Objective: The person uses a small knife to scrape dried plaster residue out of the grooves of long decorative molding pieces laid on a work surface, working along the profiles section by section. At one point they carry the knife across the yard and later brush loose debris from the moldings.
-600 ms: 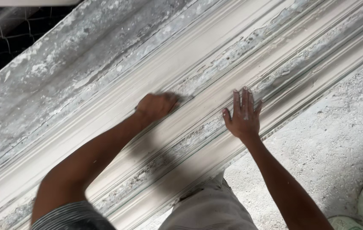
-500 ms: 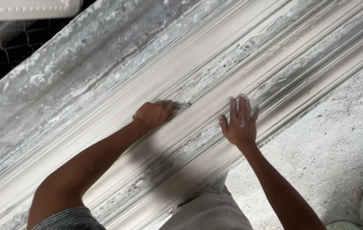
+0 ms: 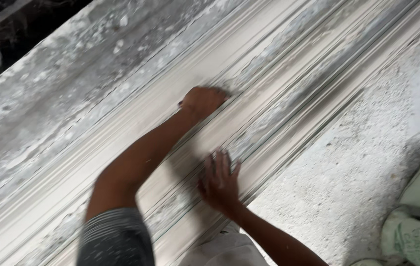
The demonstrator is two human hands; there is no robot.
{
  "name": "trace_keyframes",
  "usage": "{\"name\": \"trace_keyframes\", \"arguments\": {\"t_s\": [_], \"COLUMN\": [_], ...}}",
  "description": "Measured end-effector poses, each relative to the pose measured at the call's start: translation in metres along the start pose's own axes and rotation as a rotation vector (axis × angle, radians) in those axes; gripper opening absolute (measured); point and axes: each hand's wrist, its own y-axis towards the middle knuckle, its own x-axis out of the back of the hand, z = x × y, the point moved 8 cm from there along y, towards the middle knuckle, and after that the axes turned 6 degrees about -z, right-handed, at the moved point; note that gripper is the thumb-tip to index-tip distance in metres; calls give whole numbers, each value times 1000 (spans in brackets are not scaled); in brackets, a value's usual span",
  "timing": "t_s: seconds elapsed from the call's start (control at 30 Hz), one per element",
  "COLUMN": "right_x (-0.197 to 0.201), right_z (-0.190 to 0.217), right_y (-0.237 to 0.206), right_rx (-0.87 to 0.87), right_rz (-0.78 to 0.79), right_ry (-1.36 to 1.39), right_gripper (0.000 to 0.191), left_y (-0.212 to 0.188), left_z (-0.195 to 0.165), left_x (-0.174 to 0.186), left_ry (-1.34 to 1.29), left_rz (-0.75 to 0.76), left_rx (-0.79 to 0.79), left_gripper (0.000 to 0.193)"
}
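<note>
A long white plaster cornice moulding (image 3: 289, 93), ribbed with parallel grooves and ridges and streaked grey, runs diagonally from lower left to upper right, both ends cut off by the frame. On its middle ridge the left hand (image 3: 202, 101) is curled shut, its fingers blurred; whether they grip anything I cannot tell. Nearer the moulding's lower edge the right hand (image 3: 220, 182) lies flat, fingers spread. Beside that edge lie a rough pale concrete floor (image 3: 357, 167) and green-printed white sacks (image 3: 417, 216).

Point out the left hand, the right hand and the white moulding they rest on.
left hand (image 3: 202, 101): head view, back of the closed fist.
right hand (image 3: 219, 184): head view, back of the flat hand.
white moulding (image 3: 289, 83): head view, bare ridged surface.
</note>
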Motion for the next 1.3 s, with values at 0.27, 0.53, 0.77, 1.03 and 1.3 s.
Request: {"name": "trace_keyframes", "arguments": {"t_s": [0.27,0.53,0.77,1.03,1.3], "right_x": [88,106,146,193,254], "right_z": [-177,-338,-413,-528,-696], "right_y": [55,137,177,218,318], "right_rx": [270,-27,25,74,189], "right_rz": [-366,-119,-174,-300,-319], "right_ry": [64,-89,-49,7,-23], "right_gripper": [65,62,60,54,52], "left_y": [13,143,97,251,377], "left_z": [-4,-50,-33,-93,-123], "left_x": [-7,46,40,71,81], "left_ry": [104,9,75,83,64], "left_rz": [47,-108,25,27,1], "left_rx": [-132,-99,-122,-44,-25], "left_gripper": [43,41,40,44,34]}}
